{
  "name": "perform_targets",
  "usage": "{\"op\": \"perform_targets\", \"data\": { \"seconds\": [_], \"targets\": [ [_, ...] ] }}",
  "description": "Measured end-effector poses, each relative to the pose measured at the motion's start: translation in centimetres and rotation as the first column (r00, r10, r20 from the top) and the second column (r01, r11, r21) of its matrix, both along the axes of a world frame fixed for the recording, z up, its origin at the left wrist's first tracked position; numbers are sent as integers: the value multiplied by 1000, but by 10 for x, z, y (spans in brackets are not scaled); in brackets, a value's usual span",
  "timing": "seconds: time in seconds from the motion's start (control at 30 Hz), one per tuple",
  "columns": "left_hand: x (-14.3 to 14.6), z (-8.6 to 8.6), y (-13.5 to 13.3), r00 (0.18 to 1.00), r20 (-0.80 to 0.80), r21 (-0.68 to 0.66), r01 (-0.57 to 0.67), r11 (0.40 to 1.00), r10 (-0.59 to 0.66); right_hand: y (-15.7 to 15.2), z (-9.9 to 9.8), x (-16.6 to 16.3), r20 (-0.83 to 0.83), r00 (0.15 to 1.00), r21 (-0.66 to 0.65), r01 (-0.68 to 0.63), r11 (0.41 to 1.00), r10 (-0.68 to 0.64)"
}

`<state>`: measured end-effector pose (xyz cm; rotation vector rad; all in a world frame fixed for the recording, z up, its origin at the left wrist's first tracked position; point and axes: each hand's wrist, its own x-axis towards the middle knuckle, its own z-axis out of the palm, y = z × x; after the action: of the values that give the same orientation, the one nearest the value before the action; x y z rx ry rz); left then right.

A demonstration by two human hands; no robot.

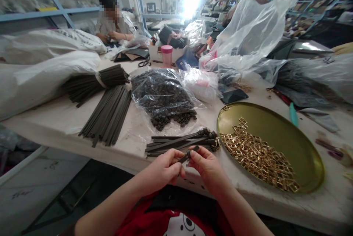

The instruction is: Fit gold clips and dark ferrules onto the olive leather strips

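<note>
My left hand [164,168] and my right hand [206,166] meet at the table's near edge, both pinched on one thin dark strap [188,154]. The strap runs up and right between the fingertips. Just beyond them lies a small pile of dark straps [179,142] with small loops at their right ends. To the right stands a round gold tray [289,136] with several small gold buckles [259,157] heaped in it. A clear bag of small dark loops [162,96] lies open behind the pile.
Loose dark straps [109,116] and a tied bundle [93,81] lie at the left. White sacks [41,70] line the far left. A pink cup [166,56], scissors [144,63] and plastic bags [248,34] crowd the back. Another person [113,19] works at the far side.
</note>
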<state>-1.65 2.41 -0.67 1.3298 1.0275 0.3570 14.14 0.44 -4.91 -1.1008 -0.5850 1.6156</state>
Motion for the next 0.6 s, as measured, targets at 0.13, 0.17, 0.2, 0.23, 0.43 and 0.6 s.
{"op": "perform_targets", "data": {
  "seconds": [0.13, 0.17, 0.2, 0.23, 0.43, 0.6],
  "targets": [
    [-2, 12, -1, 999, -11, -17, 39, 999, -39, -2, 0, -1, -7, 1000, 10, -13, 1000, 13],
    [-1, 13, -1, 1000, -10, 16, 19, 1000, -18, -4, 1, -5, 7, 999, 29, -48, 998, 47],
    [0, 12, -1, 1000, -6, 30, 1, 1000, -1, -7, 2, -9, 32, 996, 55, -81, 995, 79],
    [0, 10, -1, 1000, -1, 25, -13, 1000, 13, -10, 3, -13, 71, 993, 89, -99, 991, 93],
    [1, -12, 10, 1000, 8, -19, 7, 1000, -7, -13, 10, 4, 679, 729, 366, -232, 902, -88],
    [7, -20, 21, 999, -40, -40, 8, 999, -9, 34, 20, 98, 979, -110, 151, -181, 972, -173]
  ]
}}
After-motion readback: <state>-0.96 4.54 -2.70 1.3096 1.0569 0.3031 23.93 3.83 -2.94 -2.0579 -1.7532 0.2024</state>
